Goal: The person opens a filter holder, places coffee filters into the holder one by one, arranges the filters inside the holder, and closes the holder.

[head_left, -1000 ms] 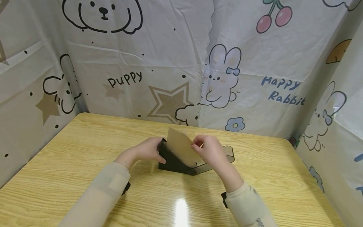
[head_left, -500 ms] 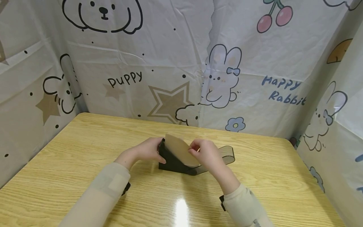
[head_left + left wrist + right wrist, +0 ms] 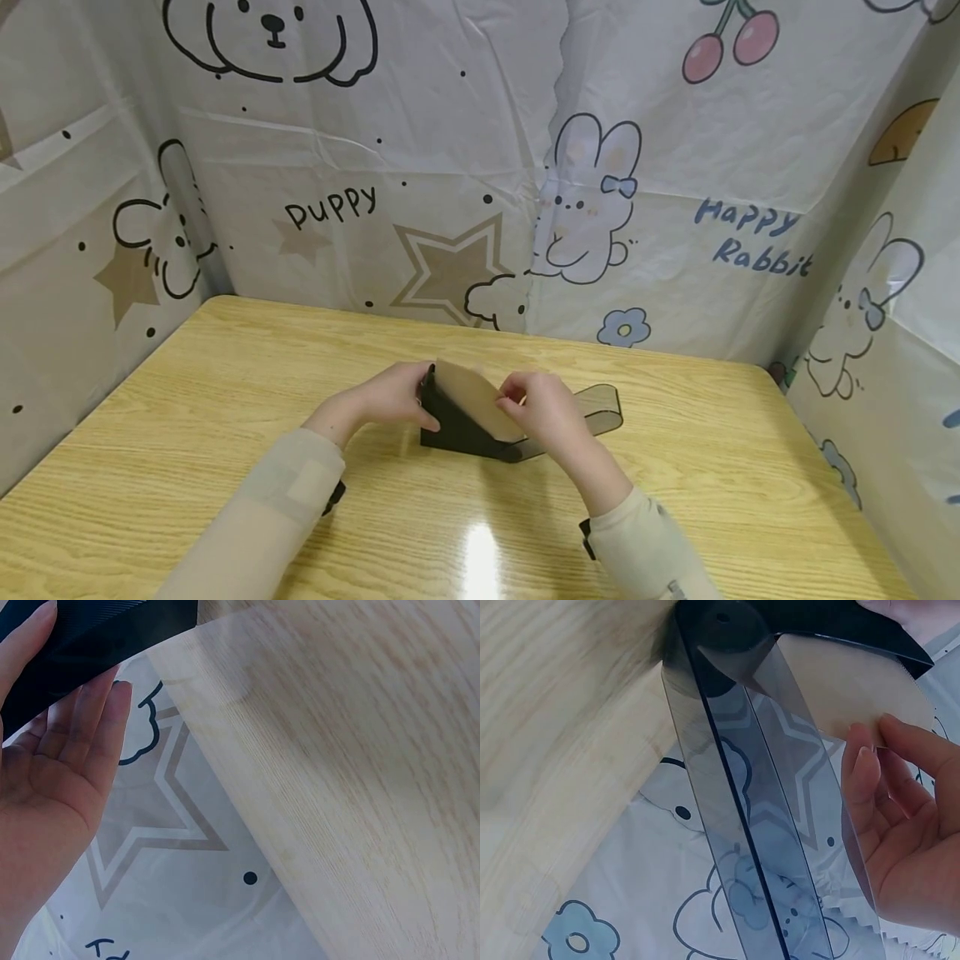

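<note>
A black holder box (image 3: 457, 432) with a slanted side stands at mid-table, its see-through smoky lid (image 3: 602, 404) swung out to the right. My left hand (image 3: 386, 395) grips the box's left end; in the left wrist view the thumb lies over the black box (image 3: 120, 637) and the fingers go under or behind it. Thumb and fingertips of my right hand (image 3: 551, 412) pinch the edge of a brown paper coffee filter (image 3: 468, 393). Most of that filter (image 3: 840, 686) lies along the box opening; its lower part is hidden. The lid (image 3: 765, 817) hangs beside my right hand (image 3: 911, 825).
A light wood-grain table (image 3: 375, 525) carries the box. Behind it and at both sides hang printed cloth sheets (image 3: 450, 167). A small dark object (image 3: 777, 372) shows at the table's far right corner, too small to tell.
The coffee filter has sunk lower into the box. My right hand has moved down with it, still pinching its edge. The left hand and box have stayed put.
</note>
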The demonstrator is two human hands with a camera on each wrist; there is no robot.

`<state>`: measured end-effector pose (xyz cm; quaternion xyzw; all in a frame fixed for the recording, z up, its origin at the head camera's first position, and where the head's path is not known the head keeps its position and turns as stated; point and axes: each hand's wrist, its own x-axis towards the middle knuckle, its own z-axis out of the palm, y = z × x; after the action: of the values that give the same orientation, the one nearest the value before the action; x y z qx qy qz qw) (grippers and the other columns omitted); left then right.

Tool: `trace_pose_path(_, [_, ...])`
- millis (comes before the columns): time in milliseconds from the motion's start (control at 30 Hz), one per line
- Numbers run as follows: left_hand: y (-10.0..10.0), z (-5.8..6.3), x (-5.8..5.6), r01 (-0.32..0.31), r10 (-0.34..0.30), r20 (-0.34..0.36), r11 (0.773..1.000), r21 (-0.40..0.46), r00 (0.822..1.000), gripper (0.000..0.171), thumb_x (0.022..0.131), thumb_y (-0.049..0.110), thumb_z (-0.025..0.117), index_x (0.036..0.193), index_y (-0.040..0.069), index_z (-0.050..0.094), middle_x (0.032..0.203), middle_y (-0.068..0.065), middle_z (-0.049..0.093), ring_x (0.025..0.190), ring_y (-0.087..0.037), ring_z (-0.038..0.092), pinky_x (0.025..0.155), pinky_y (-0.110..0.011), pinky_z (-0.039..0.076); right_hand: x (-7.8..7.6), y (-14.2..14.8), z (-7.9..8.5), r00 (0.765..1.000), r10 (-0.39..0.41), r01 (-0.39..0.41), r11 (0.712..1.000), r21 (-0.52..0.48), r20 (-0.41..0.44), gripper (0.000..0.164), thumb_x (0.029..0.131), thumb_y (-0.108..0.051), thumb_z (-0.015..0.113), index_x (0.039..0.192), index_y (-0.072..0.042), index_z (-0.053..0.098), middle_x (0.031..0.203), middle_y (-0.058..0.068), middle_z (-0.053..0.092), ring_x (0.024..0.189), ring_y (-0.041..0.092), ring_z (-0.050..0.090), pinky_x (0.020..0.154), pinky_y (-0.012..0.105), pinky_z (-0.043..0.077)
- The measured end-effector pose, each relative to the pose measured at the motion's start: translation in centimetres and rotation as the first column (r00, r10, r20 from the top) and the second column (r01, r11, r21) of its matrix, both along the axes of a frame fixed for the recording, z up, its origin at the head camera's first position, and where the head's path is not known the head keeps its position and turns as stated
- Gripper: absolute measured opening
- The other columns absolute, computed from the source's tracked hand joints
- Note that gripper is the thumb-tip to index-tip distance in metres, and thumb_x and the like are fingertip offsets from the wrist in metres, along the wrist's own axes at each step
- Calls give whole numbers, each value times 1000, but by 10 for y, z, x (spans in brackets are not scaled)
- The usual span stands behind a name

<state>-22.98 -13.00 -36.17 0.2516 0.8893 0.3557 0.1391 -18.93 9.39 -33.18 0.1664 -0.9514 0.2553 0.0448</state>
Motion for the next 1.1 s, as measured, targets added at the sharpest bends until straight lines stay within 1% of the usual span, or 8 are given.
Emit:
trace_pose_path(100, [0,-1,-1,-5,5,3,1000,-5,1000,46,70,10,81,109,9,56,101,-3,62,85,-14,53,77,-30,47,0,0,-2,1000,-1,1,1000,7,10,5,83,-12,69,78,-12,70,71,-2,66,63,9,54,58,25,44])
trace_pose_path(233, [0,-1,-1,-8,8,16,1000,4,1000,43,70,9,81,105,9,56,99,-3,62,85,-14,54,77,-30,47,0,0,-5,999,-8,7,1000,15,34,5,84,-13,68,78,-12,69,72,-3,65,64,9,54,59,26,44])
trace_pose_path(333, [0,2,0,3,-3,16,1000,15,1000,39,70,10,81,100,9,56,95,-3,61,82,-14,53,75,-29,47,0,0,-6,999,-11,10,1000,22,46,5,84,-12,68,78,-13,69,72,-3,65,65,9,54,61,27,44])
trace_pose_path(467, [-1,4,2,26,-26,-7,999,21,1000,37,70,11,81,96,9,55,91,-2,60,79,-13,53,72,-28,47,1,0,-8,999,-15,14,999,36,45,5,83,-13,69,78,-13,68,72,-3,65,65,10,55,61,27,44])
trace_pose_path(600, [-1,2,1,7,-7,4,1000,9,1000,37,70,11,81,96,9,56,94,-3,62,83,-14,56,76,-30,48,2,-1,-8,999,-22,19,998,53,44,7,83,-13,69,76,-12,66,71,-3,63,63,10,53,59,26,43])
trace_pose_path(767, [0,1,-1,4,-4,2,1000,-21,1000,38,71,11,81,99,9,56,95,-3,62,80,-13,54,73,-29,47,2,-2,-8,996,-40,34,997,69,76,15,82,-13,71,71,-11,60,65,-2,57,57,11,47,53,24,38])
trace_pose_path(900, [0,1,-1,-2,3,3,999,-32,1000,38,71,12,81,99,10,56,95,-2,62,80,-13,53,73,-29,46,2,-2,-7,994,-45,37,996,82,97,17,82,-14,71,70,-11,59,64,-2,56,56,11,47,52,24,38])
trace_pose_path(1100, [0,1,-1,-2,2,3,1000,-21,1000,38,70,11,81,100,11,57,101,-4,63,87,-14,57,78,-31,49,2,-2,-9,995,-43,27,986,165,93,18,81,-19,72,70,-13,59,65,-3,55,56,12,47,50,25,36])
